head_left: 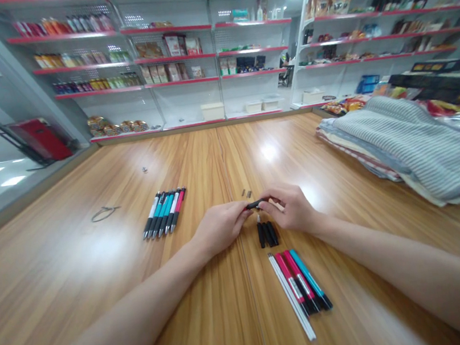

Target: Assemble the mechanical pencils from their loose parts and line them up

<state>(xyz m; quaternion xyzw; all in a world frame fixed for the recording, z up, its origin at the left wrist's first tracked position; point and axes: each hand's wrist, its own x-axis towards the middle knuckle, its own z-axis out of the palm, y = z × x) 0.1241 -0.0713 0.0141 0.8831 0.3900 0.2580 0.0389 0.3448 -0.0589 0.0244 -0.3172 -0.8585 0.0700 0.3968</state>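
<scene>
Over the middle of the wooden table, my left hand [224, 224] and my right hand [289, 208] pinch opposite ends of a short black pen part [255, 205]. Fingertips cover both of its ends. Just below it lie several black pen grips [268, 234] side by side, one with a pale tip. Nearer to me are red pen barrels [297, 280], a blue pen barrel [310, 278] and thin white pen refills [290, 296] in a row. Tiny metal pieces [249, 194], perhaps springs, rest beyond my hands.
Left of my hands, several click pens [164, 213] in white, blue and red lie in a row. A thin looped cord [105, 213] is farther left. Folded striped cloth [419, 138] is piled at the right, before packaged goods. Stocked shelves [178, 56] stand behind the table.
</scene>
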